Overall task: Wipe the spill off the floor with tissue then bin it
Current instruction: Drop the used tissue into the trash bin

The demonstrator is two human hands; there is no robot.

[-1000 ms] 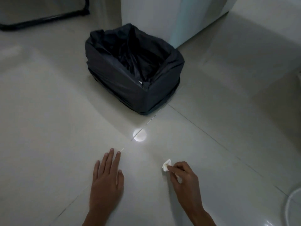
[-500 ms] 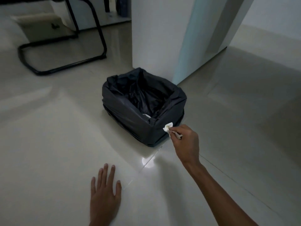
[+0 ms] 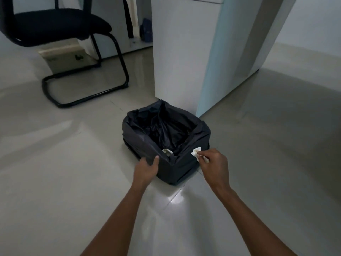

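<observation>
The floor (image 3: 73,172) carries the bin (image 3: 184,169), lined with a black bag. The left hand (image 3: 145,169) grips its near rim. The right hand (image 3: 215,164) pinches the tissue (image 3: 195,152) over the rim; soft, light, probably damp, so a fingertip pinch is enough.

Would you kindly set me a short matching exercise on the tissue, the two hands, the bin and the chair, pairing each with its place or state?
Things:
1. tissue
2. left hand
3. bin
4. chair

Places or states:
A. lined with a black bag, on the floor by the white cabinet
B. pinched in the right hand, at the bin's near right rim
C. standing at the far left, seat black
D. gripping the bin's near left rim

Pairs: 1-B, 2-D, 3-A, 4-C
</observation>
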